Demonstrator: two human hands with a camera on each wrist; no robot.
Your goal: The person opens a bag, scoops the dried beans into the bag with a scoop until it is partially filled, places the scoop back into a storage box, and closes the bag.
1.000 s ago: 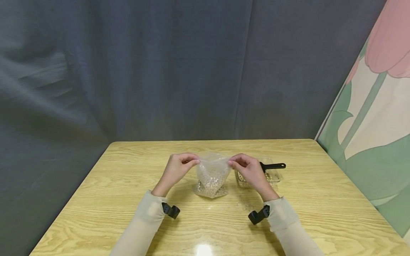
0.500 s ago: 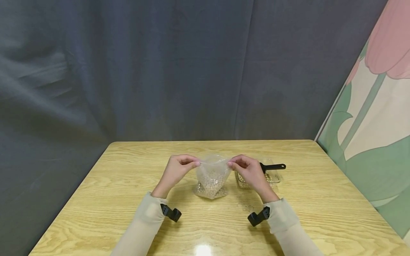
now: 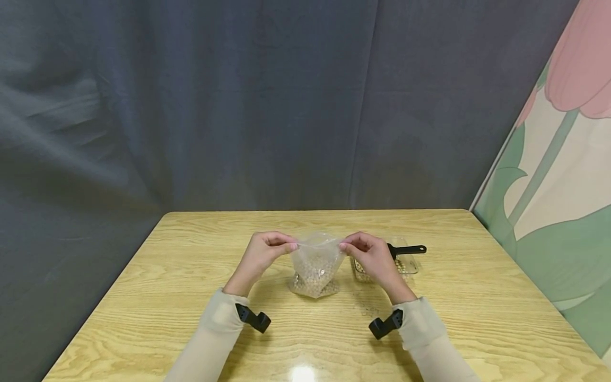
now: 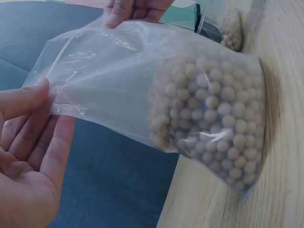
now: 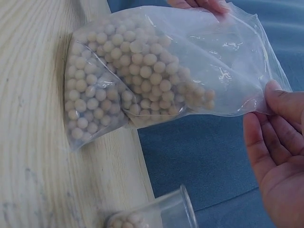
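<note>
A clear plastic zip bag (image 3: pixel 317 265), its lower part filled with small beige balls (image 4: pixel 213 114), stands upright on the table between both hands. My left hand (image 3: pixel 260 257) pinches the left upper corner between thumb and fingers. On the other side, my right hand (image 3: pixel 374 257) pinches the right upper corner in the same way. The bag's top is stretched between them, and its bottom sits at the table surface. In the right wrist view the balls (image 5: pixel 142 71) heap up inside, and the upper bag holds none.
Partly behind my right hand is a clear container (image 3: pixel 409 267) with more beige balls. A black handle (image 3: pixel 410 249) sticks out over its right side. The wooden table (image 3: pixel 191 265) ends at a dark curtain (image 3: pixel 267 106).
Both hands keep their pinch on the bag's corners. The bag's top has sunk very slightly, and its mouth looks a little flatter.
</note>
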